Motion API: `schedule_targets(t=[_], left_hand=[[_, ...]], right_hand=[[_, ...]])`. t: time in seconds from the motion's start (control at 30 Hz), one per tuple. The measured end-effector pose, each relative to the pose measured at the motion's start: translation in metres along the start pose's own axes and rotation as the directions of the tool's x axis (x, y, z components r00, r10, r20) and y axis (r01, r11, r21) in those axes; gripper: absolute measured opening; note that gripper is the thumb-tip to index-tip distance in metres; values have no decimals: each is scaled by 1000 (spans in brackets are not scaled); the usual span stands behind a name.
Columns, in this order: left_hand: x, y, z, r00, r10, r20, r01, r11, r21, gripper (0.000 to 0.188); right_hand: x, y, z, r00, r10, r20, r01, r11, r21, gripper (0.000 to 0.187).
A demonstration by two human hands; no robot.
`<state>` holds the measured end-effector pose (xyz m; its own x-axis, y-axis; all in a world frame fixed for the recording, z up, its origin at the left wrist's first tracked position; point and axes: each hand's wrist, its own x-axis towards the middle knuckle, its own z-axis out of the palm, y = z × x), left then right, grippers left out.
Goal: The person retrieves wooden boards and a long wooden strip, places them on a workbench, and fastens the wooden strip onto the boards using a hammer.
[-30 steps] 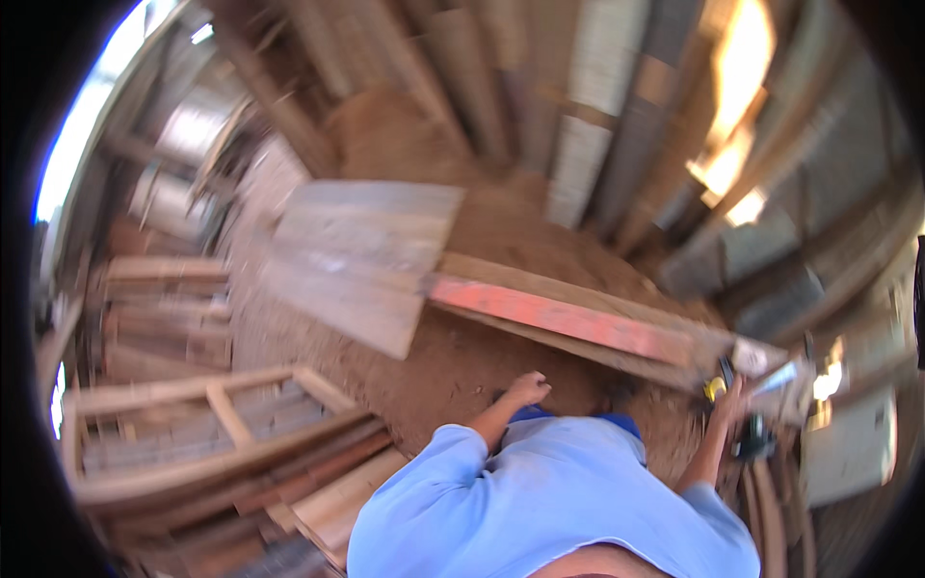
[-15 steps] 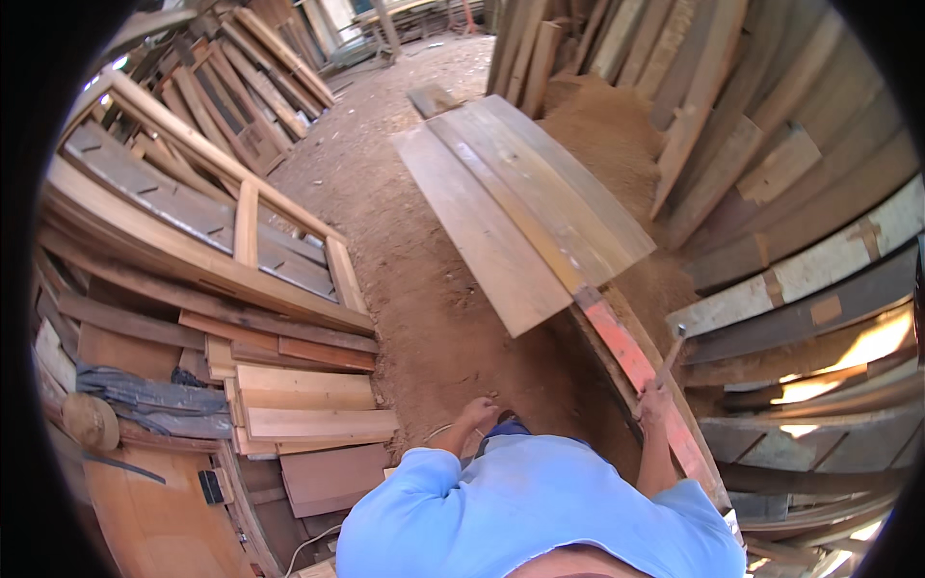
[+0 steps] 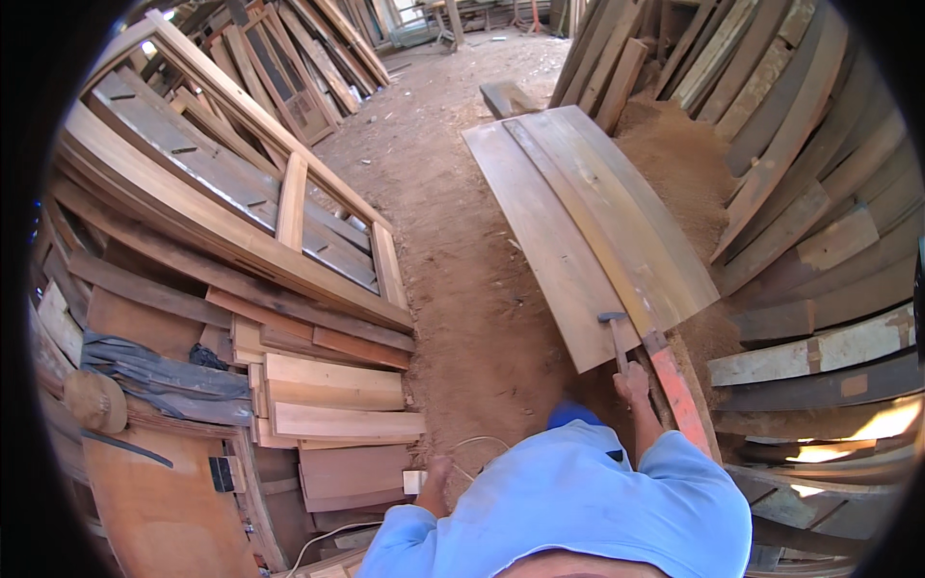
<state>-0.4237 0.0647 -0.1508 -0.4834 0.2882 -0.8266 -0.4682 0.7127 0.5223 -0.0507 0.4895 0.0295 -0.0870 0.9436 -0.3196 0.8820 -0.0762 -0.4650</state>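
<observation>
My right hand (image 3: pixel 633 383) is closed around the handle of a hammer (image 3: pixel 614 328), its dark head over the near end of a wide wooden panel (image 3: pixel 559 241). Beside that hand runs a red-painted beam (image 3: pixel 679 390), on which the panel lies. My left hand (image 3: pixel 436 474) hangs low by my left side, next to a small whitish block (image 3: pixel 414 482). Its fingers are too hidden to show whether they grip anything. A pale cord (image 3: pixel 482 439) loops close to it.
Stacked boards (image 3: pixel 337 383) and a large wooden frame (image 3: pixel 292 202) line the left side. Leaning planks (image 3: pixel 790 212) crowd the right. Between them lies a dusty dirt floor (image 3: pixel 462 318). An orange-brown panel (image 3: pixel 164 501) stands at lower left.
My right hand has swung the hammer leftward from the red beam to the panel's near end. My left hand has dropped back toward my side. The view has shifted left.
</observation>
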Motion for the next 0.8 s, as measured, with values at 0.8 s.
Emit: schedule_targets(t=[0.8], left_hand=[[125,283,-41,997,80,-1,-79,985,-153,19]], right_hand=[[281,-271,73,966,-256,32,257,967,-1,34]])
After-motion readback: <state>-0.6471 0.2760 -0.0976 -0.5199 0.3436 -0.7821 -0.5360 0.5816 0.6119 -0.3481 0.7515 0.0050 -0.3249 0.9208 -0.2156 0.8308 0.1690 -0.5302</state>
